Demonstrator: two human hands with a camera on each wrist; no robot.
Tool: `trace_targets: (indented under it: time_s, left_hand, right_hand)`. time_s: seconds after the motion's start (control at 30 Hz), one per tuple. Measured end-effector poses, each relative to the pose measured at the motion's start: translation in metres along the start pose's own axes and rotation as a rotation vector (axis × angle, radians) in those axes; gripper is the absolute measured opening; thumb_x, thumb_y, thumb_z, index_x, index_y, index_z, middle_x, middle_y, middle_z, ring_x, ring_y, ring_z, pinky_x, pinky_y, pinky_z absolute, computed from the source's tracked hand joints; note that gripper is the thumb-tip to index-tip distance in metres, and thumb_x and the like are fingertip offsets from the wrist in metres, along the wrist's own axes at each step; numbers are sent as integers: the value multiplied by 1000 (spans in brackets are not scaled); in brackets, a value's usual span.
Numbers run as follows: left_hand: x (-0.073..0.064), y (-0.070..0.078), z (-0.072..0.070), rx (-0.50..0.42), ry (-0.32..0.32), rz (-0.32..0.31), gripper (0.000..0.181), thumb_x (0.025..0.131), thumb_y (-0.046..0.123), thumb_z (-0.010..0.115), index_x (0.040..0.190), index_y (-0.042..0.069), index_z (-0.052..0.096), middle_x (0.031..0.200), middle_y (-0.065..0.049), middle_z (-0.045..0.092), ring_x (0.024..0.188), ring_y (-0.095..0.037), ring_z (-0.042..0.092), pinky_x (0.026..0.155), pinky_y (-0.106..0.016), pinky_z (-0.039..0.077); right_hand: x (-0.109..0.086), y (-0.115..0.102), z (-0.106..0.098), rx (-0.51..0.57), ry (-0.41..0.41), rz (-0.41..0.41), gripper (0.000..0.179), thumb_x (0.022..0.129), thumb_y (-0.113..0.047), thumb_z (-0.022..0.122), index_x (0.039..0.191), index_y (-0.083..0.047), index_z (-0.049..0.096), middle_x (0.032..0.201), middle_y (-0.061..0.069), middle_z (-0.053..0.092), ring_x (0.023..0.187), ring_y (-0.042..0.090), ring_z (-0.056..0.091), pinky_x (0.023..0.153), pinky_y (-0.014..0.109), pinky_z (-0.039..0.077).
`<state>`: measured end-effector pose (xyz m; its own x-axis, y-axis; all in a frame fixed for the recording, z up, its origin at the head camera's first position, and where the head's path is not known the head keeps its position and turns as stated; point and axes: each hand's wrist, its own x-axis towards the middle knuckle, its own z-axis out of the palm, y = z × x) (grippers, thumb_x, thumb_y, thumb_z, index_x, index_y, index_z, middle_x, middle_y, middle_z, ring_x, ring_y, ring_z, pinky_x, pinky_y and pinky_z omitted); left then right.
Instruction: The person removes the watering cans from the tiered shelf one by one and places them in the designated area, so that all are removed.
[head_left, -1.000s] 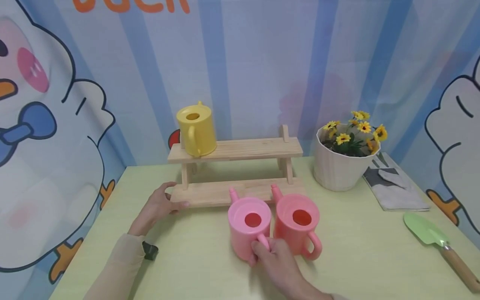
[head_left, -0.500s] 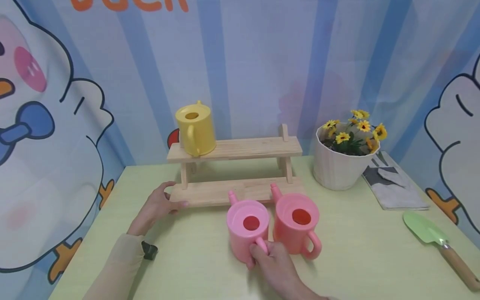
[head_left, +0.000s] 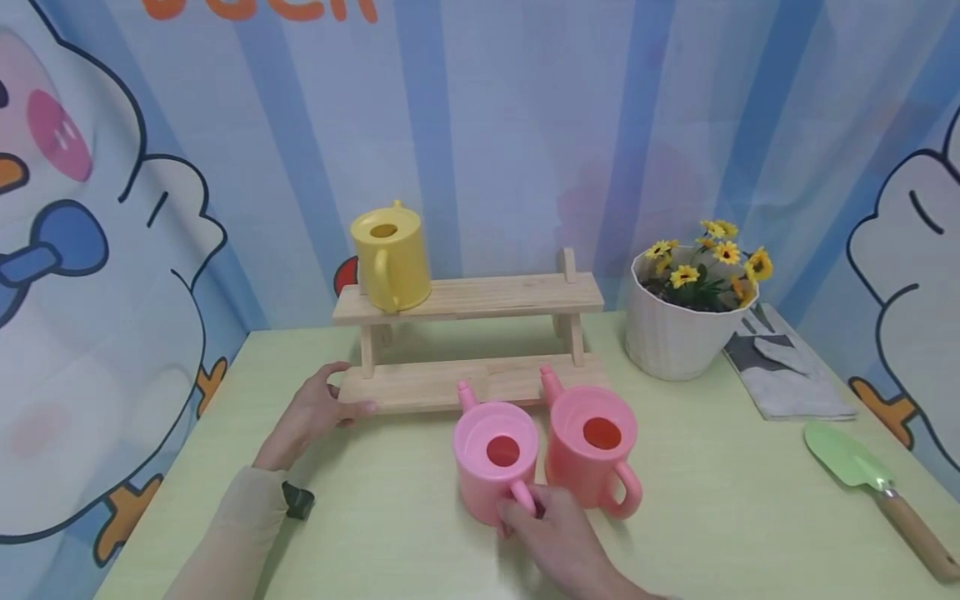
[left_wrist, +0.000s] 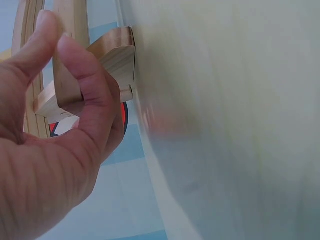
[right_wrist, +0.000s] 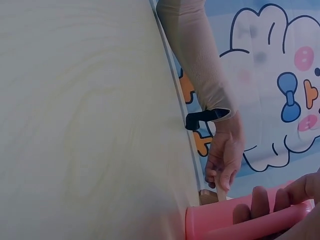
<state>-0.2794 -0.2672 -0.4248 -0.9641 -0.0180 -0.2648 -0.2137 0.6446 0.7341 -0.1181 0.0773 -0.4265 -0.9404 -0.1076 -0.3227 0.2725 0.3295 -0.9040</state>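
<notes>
In the head view a two-tier wooden plant stand stands at the back of the table. My left hand holds the left end of its lower board; the left wrist view has the thumb and curled fingers around that end. My right hand grips the handle of a light pink watering can, upright in front of the stand with its spout toward it. Close on its right is a deeper pink watering can, handle toward me. A yellow watering can sits on the upper board's left end.
Right of the stand is a white pot of yellow flowers. Beyond it lie grey-and-white gloves and a green trowel with a wooden handle. A printed curtain hangs behind the table.
The light pink watering can and my right hand have shifted slightly toward me and left, widening the gap to the deeper pink can. My left hand stays on the stand.
</notes>
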Motion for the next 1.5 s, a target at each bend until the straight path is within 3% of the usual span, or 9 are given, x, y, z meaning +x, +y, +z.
trace_targets:
  time_s: [0.23, 0.33, 0.43, 0.73, 0.83, 1.03, 1.2, 1.37, 1.5]
  left_hand:
    - [2, -2, 0, 2, 4, -1, 106, 93, 36, 89, 171, 5, 24, 122, -21, 65, 87, -20, 70, 92, -41, 50]
    - [2, -3, 0, 2, 3, 13, 106, 93, 35, 90, 170, 4, 25, 120, -20, 67, 85, -19, 71, 92, -41, 50]
    - [1, -3, 0, 0, 3, 25, 105, 93, 34, 89, 170, 4, 25, 118, -19, 68, 83, -18, 71, 92, -40, 50]
    - [0, 0, -1, -8, 5, -10, 107, 93, 38, 89, 171, 4, 23, 125, -22, 65, 91, -21, 71, 92, -40, 51]
    - [0, -1, -1, -14, 0, -3, 107, 94, 38, 89, 171, 3, 23, 125, -21, 65, 91, -20, 71, 91, -39, 51]
    - [-2, 0, 0, -11, 0, 14, 105, 95, 37, 87, 171, 4, 23, 125, -21, 65, 90, -19, 71, 91, -38, 51]
    - [-2, 0, 0, -8, -2, 24, 104, 95, 37, 87, 171, 4, 24, 124, -20, 66, 90, -19, 70, 91, -38, 51]
    - [0, -1, 0, -1, -3, 27, 105, 94, 38, 88, 171, 5, 24, 119, -18, 65, 88, -19, 69, 90, -38, 49]
    - [0, -1, -1, 2, -5, 22, 107, 93, 39, 89, 171, 5, 24, 119, -18, 64, 87, -19, 69, 89, -38, 49]
  right_hand:
    - [-7, -4, -8, -64, 29, 41, 18, 102, -27, 76, 114, -13, 76, 114, -1, 76, 108, 21, 65, 92, 44, 60]
    - [-11, -5, -10, -74, 57, 52, 23, 100, -28, 79, 119, -15, 74, 121, 0, 76, 117, 24, 66, 100, 52, 60]
    - [-18, -4, -11, -55, 117, 23, 30, 98, -30, 82, 122, -16, 71, 122, -1, 76, 117, 23, 68, 102, 52, 60]
    - [-37, -4, -18, 12, 275, -323, 28, 95, -7, 81, 120, -11, 70, 116, 1, 73, 108, 12, 69, 101, 25, 56]
    - [-38, -11, -22, 36, 255, -393, 28, 95, -3, 80, 120, -11, 70, 115, 1, 73, 107, 11, 70, 101, 24, 57]
    - [-35, -40, -36, 58, 159, -375, 32, 98, -5, 77, 127, -11, 66, 122, 4, 72, 111, 15, 69, 100, 19, 56]
    - [-28, -70, -46, 11, 99, -480, 36, 99, -10, 77, 131, -5, 63, 124, 13, 71, 112, 19, 69, 99, 22, 57]
    - [-14, -103, -51, 17, 44, -535, 49, 99, -13, 76, 141, -3, 53, 129, 17, 68, 114, 22, 69, 105, 33, 56]
    - [2, -126, -50, 16, 34, -521, 50, 101, -17, 76, 144, -7, 53, 134, 16, 66, 122, 25, 69, 111, 44, 55]
